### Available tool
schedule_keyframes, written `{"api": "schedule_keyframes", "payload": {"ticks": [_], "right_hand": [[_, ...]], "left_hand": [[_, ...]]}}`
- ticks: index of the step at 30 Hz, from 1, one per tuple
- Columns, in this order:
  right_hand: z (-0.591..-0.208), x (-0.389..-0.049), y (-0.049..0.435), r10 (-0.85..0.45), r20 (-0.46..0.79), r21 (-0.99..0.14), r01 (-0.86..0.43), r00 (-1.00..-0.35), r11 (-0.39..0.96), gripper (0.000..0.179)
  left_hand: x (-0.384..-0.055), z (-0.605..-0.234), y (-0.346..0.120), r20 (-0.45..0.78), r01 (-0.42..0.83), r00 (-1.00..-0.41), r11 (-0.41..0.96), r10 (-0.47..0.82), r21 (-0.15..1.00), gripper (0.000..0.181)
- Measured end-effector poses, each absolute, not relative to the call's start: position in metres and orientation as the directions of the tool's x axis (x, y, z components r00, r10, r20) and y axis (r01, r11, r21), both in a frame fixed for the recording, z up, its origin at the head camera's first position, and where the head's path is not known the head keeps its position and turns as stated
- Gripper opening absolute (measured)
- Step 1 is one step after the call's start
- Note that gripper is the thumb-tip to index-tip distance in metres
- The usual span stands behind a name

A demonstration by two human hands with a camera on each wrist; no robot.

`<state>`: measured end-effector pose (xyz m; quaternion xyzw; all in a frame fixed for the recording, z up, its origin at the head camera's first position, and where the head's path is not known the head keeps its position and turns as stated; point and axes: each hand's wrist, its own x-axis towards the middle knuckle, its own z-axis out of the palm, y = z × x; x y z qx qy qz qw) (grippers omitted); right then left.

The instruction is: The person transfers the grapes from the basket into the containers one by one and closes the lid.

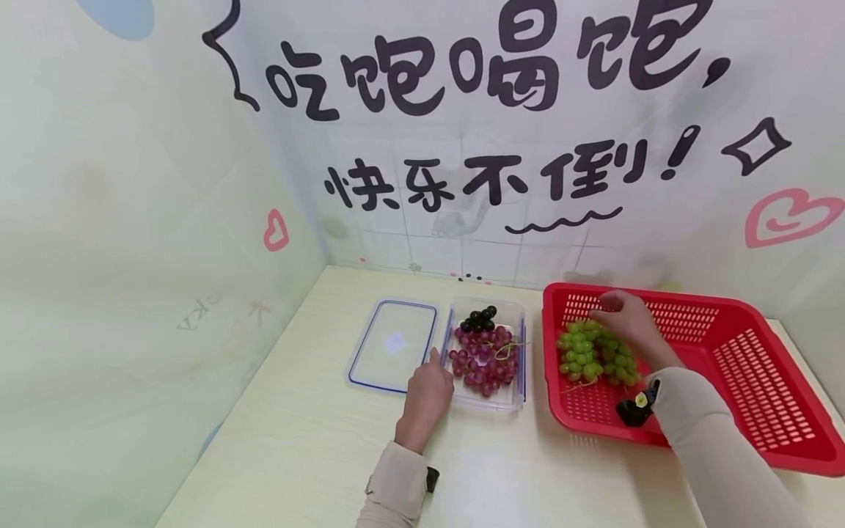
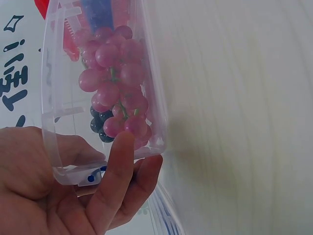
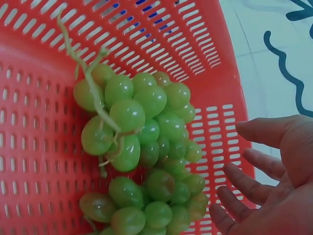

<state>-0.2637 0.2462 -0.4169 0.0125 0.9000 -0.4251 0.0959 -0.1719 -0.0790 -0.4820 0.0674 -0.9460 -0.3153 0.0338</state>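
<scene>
In the head view my left hand point(image 1: 429, 389) is at the left side of a clear plastic container point(image 1: 465, 402). The left wrist view has its thumb and fingers gripping the container's wall by the corner. Inside lie red grapes point(image 1: 487, 367), with a small bunch of black grapes point(image 1: 480, 320) at the far end. My right hand point(image 1: 627, 323) is over the red basket point(image 1: 594, 425), beside green grapes point(image 1: 584, 352). In the right wrist view its fingers point(image 3: 249, 183) are spread and slightly bent, apart from the green grapes, with nothing between them.
A clear lid with a blue seal point(image 1: 394, 343) lies flat on the pale table point(image 1: 297, 440), left of the container. Behind the table stands a wall point(image 1: 422, 249) with large black lettering. The basket's slotted right part point(image 1: 759, 381) extends toward the table's right edge.
</scene>
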Motion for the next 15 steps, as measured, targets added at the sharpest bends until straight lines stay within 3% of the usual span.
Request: {"api": "schedule_keyframes", "payload": {"ticks": [15], "right_hand": [[-0.428, -0.261, 0.266, -0.013, -0.277, -0.718, 0.198, -0.961, 0.667, 0.066]], "left_hand": [[-0.172, -0.483, -0.079, 0.032, -0.097, -0.989, 0.797, -0.144, 0.597, 0.05]]}}
